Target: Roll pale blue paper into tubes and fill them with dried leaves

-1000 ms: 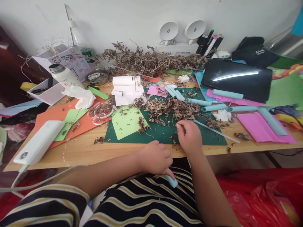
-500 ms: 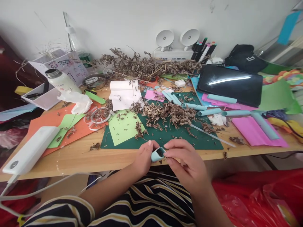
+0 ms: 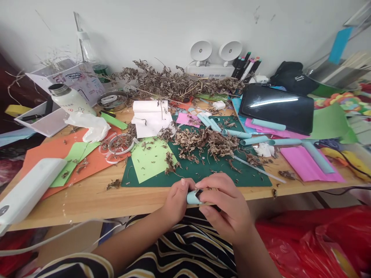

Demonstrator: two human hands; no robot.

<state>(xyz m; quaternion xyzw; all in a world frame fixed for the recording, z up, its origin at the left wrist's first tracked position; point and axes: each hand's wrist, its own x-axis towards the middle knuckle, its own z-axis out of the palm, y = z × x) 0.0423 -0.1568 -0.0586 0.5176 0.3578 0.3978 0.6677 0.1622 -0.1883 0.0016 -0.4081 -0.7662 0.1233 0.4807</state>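
My left hand [image 3: 177, 199] is closed around a light blue paper tube [image 3: 192, 197] just over the table's front edge. The tube lies on its side, its mouth facing right, with dark bits inside. At that mouth, the curled fingers of my right hand [image 3: 227, 204] press on crumbs of dried leaf [image 3: 208, 189]; the fingertips partly hide the opening. Beyond my hands, a green cutting mat [image 3: 147, 182] carries a heap of dried leaves [image 3: 203, 143] and a light green paper square [image 3: 150, 162]. More blue paper tubes [image 3: 255, 139] lie to the right of the heap.
Dried stems [image 3: 179, 83] lie along the wall. A black tablet [image 3: 276, 106] and pink paper [image 3: 295, 162] are at right. On the left are a white power bank [image 3: 34, 189], orange paper [image 3: 95, 170], a roll of tape [image 3: 121, 144] and an uncapped bottle [image 3: 71, 100].
My right fingers have moved further over the tube's mouth, covering more of it. The tube has turned to point more to the right. The view has shifted slightly.
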